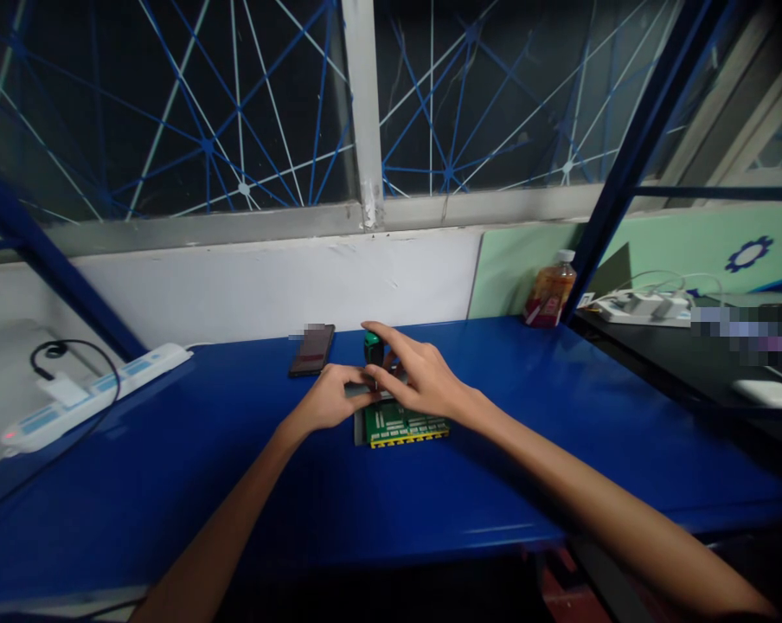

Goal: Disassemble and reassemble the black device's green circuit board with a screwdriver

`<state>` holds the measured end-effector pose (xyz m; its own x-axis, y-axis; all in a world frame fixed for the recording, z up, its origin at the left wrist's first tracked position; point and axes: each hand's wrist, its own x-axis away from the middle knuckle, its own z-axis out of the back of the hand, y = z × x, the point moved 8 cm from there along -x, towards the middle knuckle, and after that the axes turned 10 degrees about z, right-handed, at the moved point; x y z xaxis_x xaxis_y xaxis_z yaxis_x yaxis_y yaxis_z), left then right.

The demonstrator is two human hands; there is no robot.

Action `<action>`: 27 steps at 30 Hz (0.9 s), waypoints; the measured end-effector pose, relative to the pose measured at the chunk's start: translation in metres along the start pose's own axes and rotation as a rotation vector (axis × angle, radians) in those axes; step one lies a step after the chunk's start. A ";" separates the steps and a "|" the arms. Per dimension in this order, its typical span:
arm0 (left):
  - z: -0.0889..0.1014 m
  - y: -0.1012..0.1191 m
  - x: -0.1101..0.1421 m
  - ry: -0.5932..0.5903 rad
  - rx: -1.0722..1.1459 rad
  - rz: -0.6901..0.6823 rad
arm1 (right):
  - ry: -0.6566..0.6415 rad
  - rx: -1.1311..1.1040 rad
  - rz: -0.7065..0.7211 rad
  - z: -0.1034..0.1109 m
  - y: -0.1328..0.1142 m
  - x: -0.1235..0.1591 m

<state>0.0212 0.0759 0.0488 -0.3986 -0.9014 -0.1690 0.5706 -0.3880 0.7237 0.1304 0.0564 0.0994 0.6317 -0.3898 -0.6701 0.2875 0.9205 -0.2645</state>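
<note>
A green circuit board [407, 422] with a yellow-edged connector strip along its near side lies on the blue table in front of me. Over its far part stands a roughly upright screwdriver [374, 349] with a green and black handle; its tip is hidden. My right hand [423, 372] curls about the handle, index finger stretched over the top and thumb lower down. From the left, my left hand [331, 396] closes thumb and finger around a grey edge at the board's far left, close below the screwdriver. The fingertips of both hands nearly meet there.
A dark phone [311, 350] lies behind my left hand. At the left is a white power strip [99, 398] with a plug and black cable. A drink bottle [550, 290] stands at the back right, near another power strip [647, 307] on a black surface.
</note>
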 end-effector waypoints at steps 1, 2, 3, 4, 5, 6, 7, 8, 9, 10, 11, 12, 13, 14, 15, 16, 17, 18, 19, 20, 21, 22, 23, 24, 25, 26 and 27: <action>-0.001 0.000 0.000 0.000 -0.011 -0.003 | 0.002 0.005 0.002 0.000 0.000 0.000; -0.001 0.000 0.000 0.007 -0.021 -0.004 | 0.001 0.009 0.004 0.000 0.000 0.000; -0.001 -0.001 0.000 0.021 -0.031 -0.003 | 0.001 0.011 0.006 0.000 0.000 0.000; 0.000 -0.002 0.000 0.043 -0.042 0.000 | 0.001 0.014 0.009 0.000 -0.001 0.000; 0.001 -0.003 0.000 0.066 -0.055 0.003 | 0.000 0.016 0.013 0.000 -0.001 -0.001; 0.002 -0.004 0.000 0.088 -0.066 0.006 | -0.002 0.019 0.015 0.001 -0.001 -0.001; 0.003 -0.005 -0.001 0.103 -0.072 0.008 | -0.004 0.022 0.017 0.001 -0.002 -0.001; 0.004 -0.005 -0.001 0.110 -0.072 0.009 | -0.003 0.025 0.016 0.001 -0.002 -0.001; 0.004 -0.005 -0.001 0.107 -0.065 0.009 | -0.003 0.027 0.016 0.001 -0.002 -0.001; 0.003 -0.005 -0.001 0.099 -0.055 0.009 | -0.004 0.028 0.014 0.001 -0.002 -0.001; 0.003 -0.004 -0.001 0.091 -0.044 0.008 | -0.004 0.027 0.013 0.002 -0.003 -0.001; 0.003 -0.003 -0.001 0.085 -0.036 0.005 | -0.005 0.025 0.013 0.001 -0.003 -0.001; 0.003 -0.001 0.000 0.077 -0.032 0.000 | -0.005 0.022 0.015 0.001 -0.003 -0.001; 0.003 0.000 0.000 0.069 -0.030 -0.004 | -0.006 0.018 0.017 0.001 -0.003 -0.001; 0.003 0.002 0.000 0.057 -0.030 -0.007 | -0.005 0.014 0.018 0.001 -0.003 -0.001; 0.002 0.002 0.000 0.045 -0.032 -0.008 | -0.005 0.011 0.019 0.001 -0.003 -0.001; 0.002 0.003 0.001 0.034 -0.033 -0.007 | -0.004 0.010 0.018 0.000 -0.003 -0.001; 0.002 0.003 0.001 0.030 -0.036 -0.003 | -0.004 0.009 0.015 0.000 -0.002 -0.001; 0.002 0.002 0.000 0.036 -0.040 0.003 | -0.003 0.008 0.011 0.000 -0.002 -0.001; 0.003 0.001 0.000 0.050 -0.044 0.011 | -0.002 0.005 0.007 0.000 -0.001 -0.001; 0.004 0.000 0.000 0.068 -0.047 0.019 | 0.000 0.001 0.005 -0.001 -0.001 -0.001; 0.004 -0.001 0.000 0.081 -0.046 0.025 | 0.001 -0.005 0.003 -0.001 -0.001 -0.001; 0.005 -0.001 0.000 0.084 -0.042 0.028 | 0.002 -0.010 0.001 -0.002 0.000 -0.001; 0.004 -0.002 0.000 0.076 -0.037 0.030 | 0.002 -0.016 0.000 -0.002 0.000 -0.001; 0.003 -0.001 0.000 0.058 -0.033 0.029 | 0.003 -0.020 0.000 -0.003 0.000 -0.001; 0.002 0.000 0.000 0.035 -0.034 0.027 | 0.006 -0.024 0.000 -0.003 0.000 -0.001; 0.001 0.001 0.000 0.013 -0.040 0.027 | 0.009 -0.027 0.000 -0.003 0.000 -0.001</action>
<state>0.0210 0.0754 0.0498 -0.3731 -0.9141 -0.1589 0.6097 -0.3707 0.7007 0.1278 0.0572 0.0983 0.6255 -0.3893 -0.6762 0.2675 0.9211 -0.2830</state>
